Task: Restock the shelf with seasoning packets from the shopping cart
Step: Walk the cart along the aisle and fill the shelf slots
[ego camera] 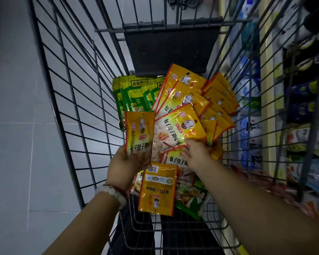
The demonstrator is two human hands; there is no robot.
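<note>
Two bare forearms reach in from the bottom edge of the frame, one from lower left, one from lower right. On the wrist of the left hand [124, 163] sit a pale bead bracelet [112, 193] and a thin red cord. That hand grips one yellow seasoning packet [140, 134] by its lower end, fingers curled around it, and holds it upright above the cart, left of centre. The right hand [196, 156] is lower in the basket, at the centre of the frame, its fingers bent down onto the fanned yellow packets [180, 126]; it touches the edge of the topmost one, but whether it pinches it or only presses on it I cannot tell.

The wire shopping cart [77, 107] fills most of the picture, its dark grid walls rising at left and right. The fan of yellow packets lies in the middle of the basket and spreads toward the right wall. Behind it, toward the upper centre, a batch of green packets [134, 94] stands against a dark panel [170, 48] at the far end of the cart. Nearer the camera, below the hands, another yellow packet [157, 190] lies face down with its barcode showing, partly over a green-edged pack [191, 199].

Along the right edge of the frame runs the shelf [265, 85], stocked with blue, white and dark packs seen through the cart's wires. Pale grey floor tiles [13, 126] fill the left side.
</note>
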